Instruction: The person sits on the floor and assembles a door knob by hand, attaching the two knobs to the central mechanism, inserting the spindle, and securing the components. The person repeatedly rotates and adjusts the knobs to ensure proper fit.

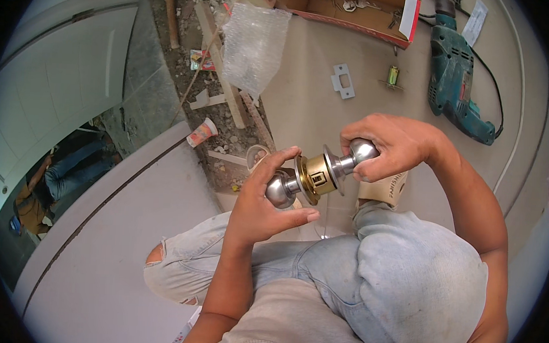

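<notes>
Both my hands hold a door knob lockset (319,175) above my lap. It has two round silver knobs joined by a brass cylinder with silver collars. Around the left knob (279,191) my left hand (254,211) is curved, fingers above it and thumb below. My right hand (400,147) grips the right knob (364,151) from the side with bent fingers. On the floor beyond lie a metal strike plate (339,82) with a cut-out and a small latch piece (392,76) with a yellow-green part.
A blue-green power drill (451,75) with its cord lies at the far right. An open red box (350,23) holds keys. Bubble wrap (253,46), wood strips (221,63) and rubble are at the back left. A pale panel door (75,55) stands left.
</notes>
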Available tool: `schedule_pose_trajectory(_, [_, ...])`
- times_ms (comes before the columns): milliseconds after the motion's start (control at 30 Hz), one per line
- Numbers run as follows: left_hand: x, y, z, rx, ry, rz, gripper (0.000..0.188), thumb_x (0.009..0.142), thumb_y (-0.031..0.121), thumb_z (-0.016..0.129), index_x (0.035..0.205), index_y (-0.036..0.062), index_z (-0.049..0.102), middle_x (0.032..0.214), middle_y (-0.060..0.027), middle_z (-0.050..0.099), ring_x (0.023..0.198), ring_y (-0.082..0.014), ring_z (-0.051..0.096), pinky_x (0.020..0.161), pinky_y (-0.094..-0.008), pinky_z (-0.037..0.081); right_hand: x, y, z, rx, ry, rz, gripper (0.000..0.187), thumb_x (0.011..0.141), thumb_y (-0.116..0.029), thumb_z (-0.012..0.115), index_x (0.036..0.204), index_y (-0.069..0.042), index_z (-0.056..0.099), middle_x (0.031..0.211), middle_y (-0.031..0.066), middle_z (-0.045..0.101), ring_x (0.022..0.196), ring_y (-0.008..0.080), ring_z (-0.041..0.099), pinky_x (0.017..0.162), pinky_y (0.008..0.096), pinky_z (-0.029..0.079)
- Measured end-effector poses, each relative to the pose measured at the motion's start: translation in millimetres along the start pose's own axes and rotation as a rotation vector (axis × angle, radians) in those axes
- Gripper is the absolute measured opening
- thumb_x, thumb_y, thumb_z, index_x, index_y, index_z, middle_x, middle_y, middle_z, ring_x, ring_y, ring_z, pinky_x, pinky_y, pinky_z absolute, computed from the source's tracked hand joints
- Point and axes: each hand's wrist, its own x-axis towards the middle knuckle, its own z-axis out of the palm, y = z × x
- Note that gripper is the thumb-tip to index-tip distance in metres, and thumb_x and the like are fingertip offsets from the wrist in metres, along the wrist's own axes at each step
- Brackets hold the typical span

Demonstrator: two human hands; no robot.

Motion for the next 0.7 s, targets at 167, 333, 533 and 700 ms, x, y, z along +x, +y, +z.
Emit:
schedule_pose_trajectory(167, [1.0, -2.9, 8.1, 0.02, 0.055, 0.024, 0.089, 0.061, 0.022, 0.094, 0.138, 0.002, 0.055, 0.125, -0.0135, 0.065, 0.113, -0.0239, 0.063, 0.1, -0.0354, 0.048, 1.0, -4.5, -1.8, -0.027, 0.01, -0.009, 0.047, 0.066, -0.038, 0.065, 0.086, 0.004, 0.066, 0.069, 0.0157, 0.062, 0.062, 0.0261, 0.059, 0.057, 0.0382, 0.046])
schedule_pose_trajectory(333, [4.2, -2.6, 9.0, 0.052, 0.064, 0.062, 0.077, 0.065, 0.024, 0.092, 0.13, 0.0007, 0.056, 0.116, -0.0121, 0.065, 0.104, -0.021, 0.063, 0.093, -0.0331, 0.05, 4.4, 5.4, -2.8, -0.007, 0.07, -0.075, 0.045, 0.07, -0.04, 0.069, 0.088, 0.001, 0.065, 0.067, 0.01, 0.06, 0.06, 0.0227, 0.056, 0.055, 0.0387, 0.043])
schedule_pose_trajectory(533, [5.8, -6.9, 13.2, -0.185, 0.006, -0.093, 0.065, 0.079, 0.035, 0.081, 0.126, -0.0008, 0.053, 0.108, -0.0134, 0.064, 0.097, -0.0193, 0.064, 0.083, -0.0316, 0.051, 15.7, 17.6, -6.1, 0.161, 0.157, -0.12, 0.048, 0.083, -0.048, 0.069, 0.09, -0.001, 0.064, 0.07, 0.0055, 0.059, 0.063, 0.0149, 0.055, 0.053, 0.0317, 0.042])
schedule_pose_trajectory(700, [5.7, -10.5, 13.6, -0.753, -0.151, -0.414, 0.062, 0.096, 0.051, 0.055, 0.13, -0.0006, 0.052, 0.109, -0.0187, 0.066, 0.078, -0.0194, 0.069, 0.06, -0.0301, 0.054, 25.9, 21.9, 7.0, 0.484, 0.266, -0.007, 0.052, 0.088, -0.056, 0.068, 0.098, -0.004, 0.065, 0.074, 0.0044, 0.058, 0.061, 0.0078, 0.048, 0.047, 0.0218, 0.033])
